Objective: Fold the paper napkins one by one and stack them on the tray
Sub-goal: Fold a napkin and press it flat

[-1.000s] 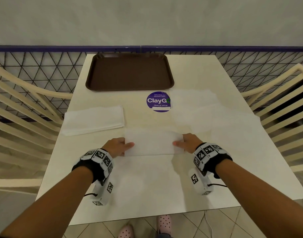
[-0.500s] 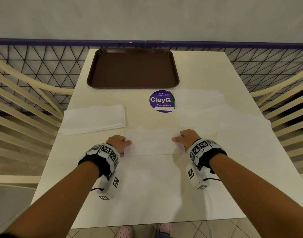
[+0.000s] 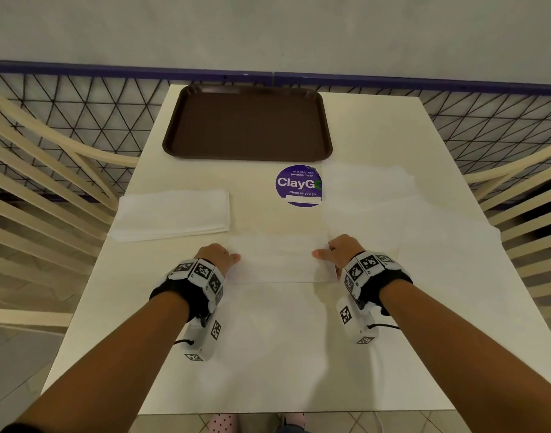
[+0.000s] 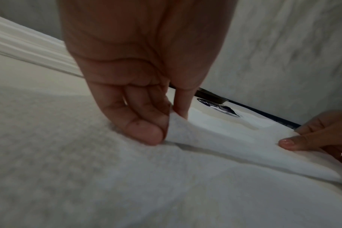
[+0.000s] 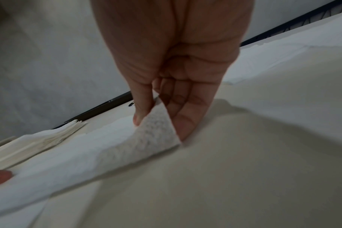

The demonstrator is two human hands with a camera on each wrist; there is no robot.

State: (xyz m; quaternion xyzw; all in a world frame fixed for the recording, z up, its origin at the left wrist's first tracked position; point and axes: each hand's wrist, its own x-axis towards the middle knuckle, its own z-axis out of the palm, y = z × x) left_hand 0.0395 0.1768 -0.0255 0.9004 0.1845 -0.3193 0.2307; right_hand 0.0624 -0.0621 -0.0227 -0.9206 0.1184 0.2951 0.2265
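Pinching one napkin: both hands, left, right, on cream table.

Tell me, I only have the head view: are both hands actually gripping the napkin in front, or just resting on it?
Observer: The left hand pinches the napkin's left edge between thumb and fingers; the left wrist view shows it.
Operator: And the right one?
Observer: The right hand pinches the right edge too, and that corner curls up off the table.
Operator: Is the near edge lifted as well?
Observer: Yes, the left wrist view shows a shadowed gap under the napkin's near edge, between the two hands.
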